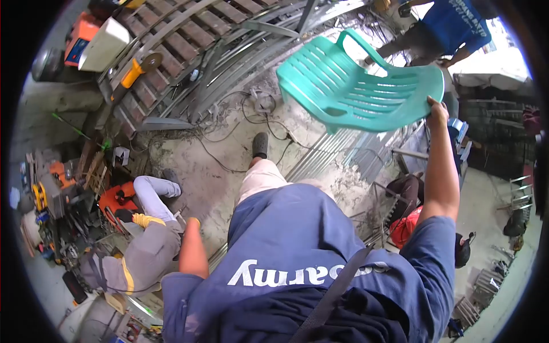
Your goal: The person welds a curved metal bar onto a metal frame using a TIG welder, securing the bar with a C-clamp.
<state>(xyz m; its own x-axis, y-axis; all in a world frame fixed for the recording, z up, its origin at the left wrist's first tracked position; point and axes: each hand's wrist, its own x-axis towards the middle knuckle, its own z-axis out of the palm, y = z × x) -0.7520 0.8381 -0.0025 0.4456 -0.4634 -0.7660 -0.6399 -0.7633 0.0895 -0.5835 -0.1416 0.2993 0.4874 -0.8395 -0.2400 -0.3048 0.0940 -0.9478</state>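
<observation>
A green plastic armchair (354, 86) with a slatted seat and back hangs tilted in the air, ahead of me and to the right. My right hand (437, 111) is closed on the rim of its backrest, with my arm stretched out. On the left side my bare arm (193, 254) shows beside my body, but my left hand cannot be seen.
A slatted metal frame (177, 40) stands ahead left, bearing a yellow angle grinder (134, 74). Metal bars (329, 151) and cables lie on the floor. One person (140, 251) crouches at left; another in blue (457, 26) stands ahead. Tools (48, 200) crowd the left side.
</observation>
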